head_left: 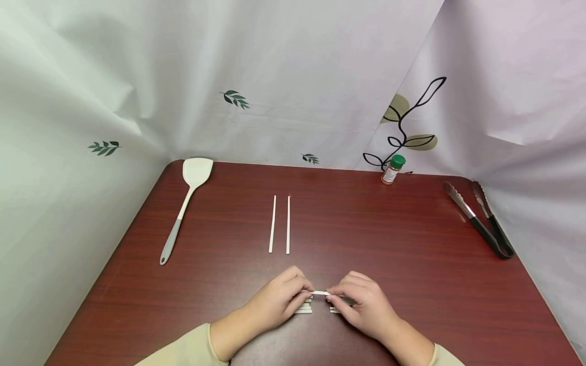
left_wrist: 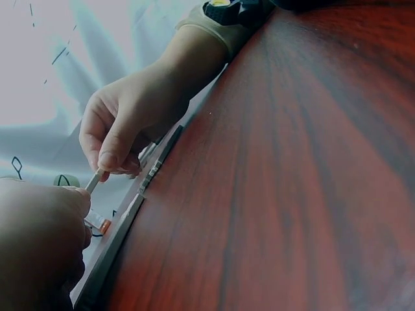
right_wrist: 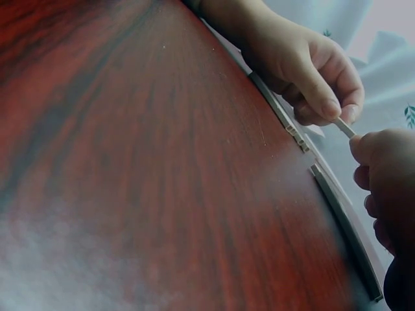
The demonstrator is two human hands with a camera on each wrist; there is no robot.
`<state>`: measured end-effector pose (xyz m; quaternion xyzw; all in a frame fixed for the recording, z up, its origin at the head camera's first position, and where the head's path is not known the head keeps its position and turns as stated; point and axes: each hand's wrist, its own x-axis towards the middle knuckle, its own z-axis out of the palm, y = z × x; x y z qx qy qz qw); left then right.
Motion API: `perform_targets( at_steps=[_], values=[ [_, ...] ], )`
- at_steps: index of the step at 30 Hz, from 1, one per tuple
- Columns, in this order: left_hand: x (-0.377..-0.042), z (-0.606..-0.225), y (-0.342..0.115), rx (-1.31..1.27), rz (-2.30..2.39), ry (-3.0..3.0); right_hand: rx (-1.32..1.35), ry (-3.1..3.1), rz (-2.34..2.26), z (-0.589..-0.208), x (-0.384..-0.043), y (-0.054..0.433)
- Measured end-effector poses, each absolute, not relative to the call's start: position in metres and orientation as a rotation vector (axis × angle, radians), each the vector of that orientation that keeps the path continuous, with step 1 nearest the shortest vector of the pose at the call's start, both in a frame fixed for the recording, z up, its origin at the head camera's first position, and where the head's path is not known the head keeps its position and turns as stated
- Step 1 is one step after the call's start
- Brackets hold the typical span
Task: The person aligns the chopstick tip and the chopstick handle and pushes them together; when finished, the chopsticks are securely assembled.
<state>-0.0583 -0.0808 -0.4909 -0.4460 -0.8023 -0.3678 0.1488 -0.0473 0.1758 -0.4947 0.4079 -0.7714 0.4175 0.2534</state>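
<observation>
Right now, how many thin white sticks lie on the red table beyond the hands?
2, both uncovered: the left thin white stick; beside it, the right white stick. The left hand and right hand partly hide nearer pale sticks.

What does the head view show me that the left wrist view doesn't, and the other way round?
Only the head view shows the spatula, the two separate sticks farther up the table, and the green cap.

Only the left wrist view shows a dark device at the right sleeve.

Both show the left hand and right hand holding a thin white stick, other sticks below, and the bottle, partly hidden in the wrist view.
</observation>
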Motion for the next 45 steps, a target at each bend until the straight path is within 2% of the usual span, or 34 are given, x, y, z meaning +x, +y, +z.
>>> perform_targets(
  at_steps=[38, 45],
  values=[
    [-0.058, -0.489, -0.080, -1.361, -1.137, -2.252, 1.156, -2.003, 1.226, -0.487, -0.044, 0.165],
    [-0.060, -0.488, -0.081, -1.366, -1.127, -2.210, 0.995, -1.981, 1.121, -0.482, -0.048, 0.169]
  ],
)
